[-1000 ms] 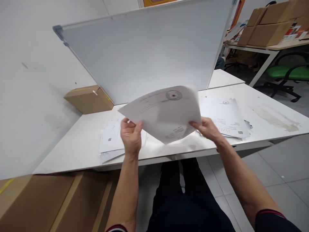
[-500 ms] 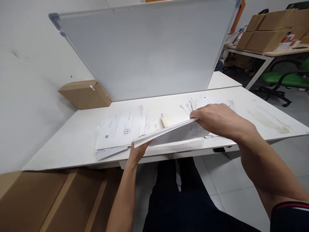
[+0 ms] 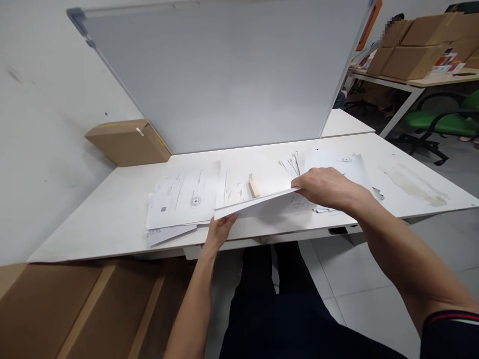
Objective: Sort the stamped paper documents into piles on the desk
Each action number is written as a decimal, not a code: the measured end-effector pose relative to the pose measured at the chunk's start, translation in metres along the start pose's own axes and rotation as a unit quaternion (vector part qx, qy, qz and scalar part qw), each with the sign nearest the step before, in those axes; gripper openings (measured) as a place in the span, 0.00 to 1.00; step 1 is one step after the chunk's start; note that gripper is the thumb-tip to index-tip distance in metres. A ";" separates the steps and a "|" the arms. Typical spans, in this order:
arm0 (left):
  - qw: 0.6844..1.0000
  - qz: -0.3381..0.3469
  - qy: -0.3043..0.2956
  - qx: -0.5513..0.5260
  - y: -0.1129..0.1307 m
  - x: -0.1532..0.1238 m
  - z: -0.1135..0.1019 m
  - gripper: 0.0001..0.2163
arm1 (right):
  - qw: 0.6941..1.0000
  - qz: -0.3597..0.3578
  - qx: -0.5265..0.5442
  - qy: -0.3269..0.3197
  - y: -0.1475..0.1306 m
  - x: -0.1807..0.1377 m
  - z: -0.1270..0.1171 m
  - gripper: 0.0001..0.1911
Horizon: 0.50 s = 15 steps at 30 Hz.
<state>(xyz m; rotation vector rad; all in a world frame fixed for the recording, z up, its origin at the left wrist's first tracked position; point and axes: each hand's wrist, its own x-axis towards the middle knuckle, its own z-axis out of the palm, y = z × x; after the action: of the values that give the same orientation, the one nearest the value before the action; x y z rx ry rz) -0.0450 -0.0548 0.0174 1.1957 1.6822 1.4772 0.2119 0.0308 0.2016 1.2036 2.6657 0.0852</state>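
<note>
Between my two hands is a thin stack of paper sheets, tilted above the table's front edge. My left hand is closed on its near left corner. At the right end, my right hand grips the upper edge, thumb and fingers pinching it. Left of the stack lies a pile of printed sheets with a round stamp on top. Behind the held stack sits a small cream-coloured block, its kind unclear. More papers lie behind my right hand, with several curled paper edges beside them.
A whiteboard stands at the back of the white table, beside a flat cardboard box. Open cardboard boxes are below left. A green chair and another table with stacked boxes stand at right.
Both hands have lowered the stack's right end slightly, so it slopes less. More of the papers behind my right hand now shows. My left hand has shifted slightly right.
</note>
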 end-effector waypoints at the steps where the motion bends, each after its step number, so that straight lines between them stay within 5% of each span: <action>1: 1.000 -0.001 -0.003 -0.009 -0.002 0.000 0.000 0.10 | 1.000 -0.002 -0.002 -0.007 0.000 0.001 0.001 0.11; 9: 0.999 0.001 -0.049 -0.005 -0.015 0.002 0.002 0.13 | 1.000 -0.019 0.009 0.009 0.001 0.008 0.008 0.12; 15: 0.995 0.014 -0.073 -0.070 0.007 0.002 -0.002 0.14 | 0.995 -0.026 0.084 0.049 0.016 0.003 -0.001 0.15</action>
<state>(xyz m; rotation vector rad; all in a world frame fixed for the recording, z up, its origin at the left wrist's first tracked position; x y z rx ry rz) -0.0461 -0.0539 0.0253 1.2244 1.4467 1.4607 0.2212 0.0434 0.2042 1.2057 2.8353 -0.0917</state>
